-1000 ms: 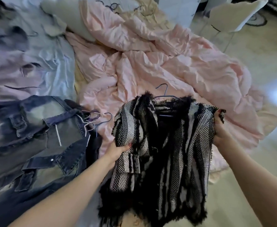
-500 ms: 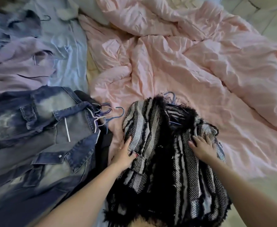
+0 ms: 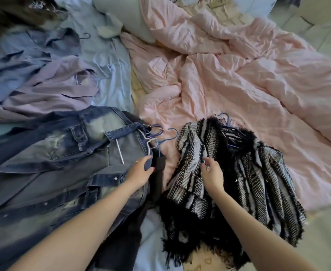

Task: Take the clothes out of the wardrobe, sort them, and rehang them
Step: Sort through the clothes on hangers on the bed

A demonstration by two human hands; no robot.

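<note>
A striped, fringed jacket point(image 3: 229, 173) lies on the bed point(image 3: 258, 94), right of a denim jacket point(image 3: 62, 163), its collar and hanger hook point(image 3: 224, 116) pointing away from the person, long axis running back toward them. The right hand point(image 3: 212, 173) rests on the left front panel, fingers loosely curled; whether they pinch cloth cannot be told. The left hand point(image 3: 140, 172) grips the denim's front edge. The knit looks soft, limp and fairly bulky, best lifted by the hook or shoulders.
</note>
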